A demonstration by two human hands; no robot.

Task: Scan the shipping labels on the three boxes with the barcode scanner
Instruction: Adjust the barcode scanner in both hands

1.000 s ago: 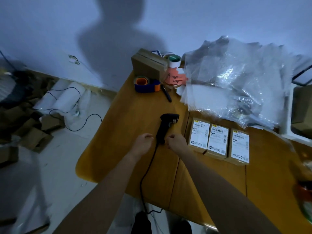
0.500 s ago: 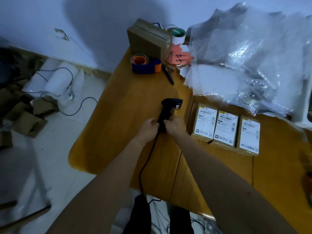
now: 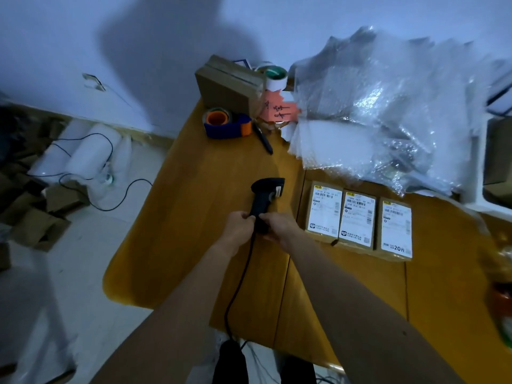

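A black barcode scanner (image 3: 265,194) sits over the wooden table (image 3: 194,217), its head pointing away from me and its cable running down to the near edge. My left hand (image 3: 238,226) and my right hand (image 3: 279,225) both grip its handle from either side. Three small cardboard boxes lie side by side to the right of the scanner, each with a white shipping label facing up: the left box (image 3: 324,212), the middle box (image 3: 357,220) and the right box (image 3: 395,230).
A heap of clear bubble-wrap bags (image 3: 388,120) covers the table's far right. At the back stand a brown carton (image 3: 227,84), a blue and orange tape dispenser (image 3: 225,124), a white tape roll (image 3: 274,77) and a black pen (image 3: 263,138). Cardboard scraps and cables litter the floor on the left.
Both hands closed in on the scanner's handle and now hold it. The camera view shifted a little; the boxes have not moved.
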